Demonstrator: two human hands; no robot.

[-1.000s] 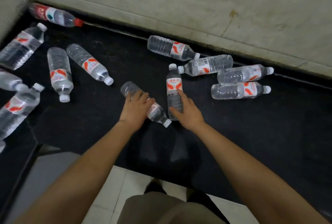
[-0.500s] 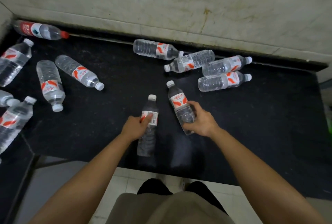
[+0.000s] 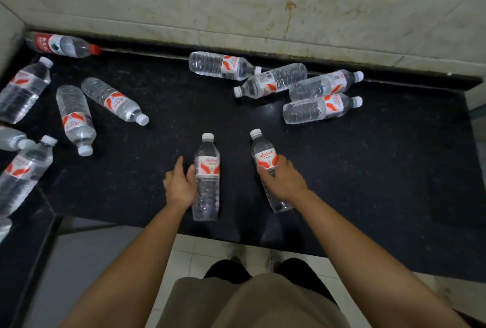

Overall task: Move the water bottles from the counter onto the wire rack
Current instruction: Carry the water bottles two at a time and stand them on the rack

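Each hand grips a clear ribbed plastic bottle, left hand [image 3: 181, 185] one [image 3: 207, 180], right hand [image 3: 285, 182] another [image 3: 268, 167]

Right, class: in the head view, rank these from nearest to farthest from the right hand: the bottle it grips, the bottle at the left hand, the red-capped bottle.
1. Gripped bottle, in the right hand itself.
2. Left-hand bottle, just to the left, beside the left hand.
3. Red-capped bottle, far left back corner by the wall.
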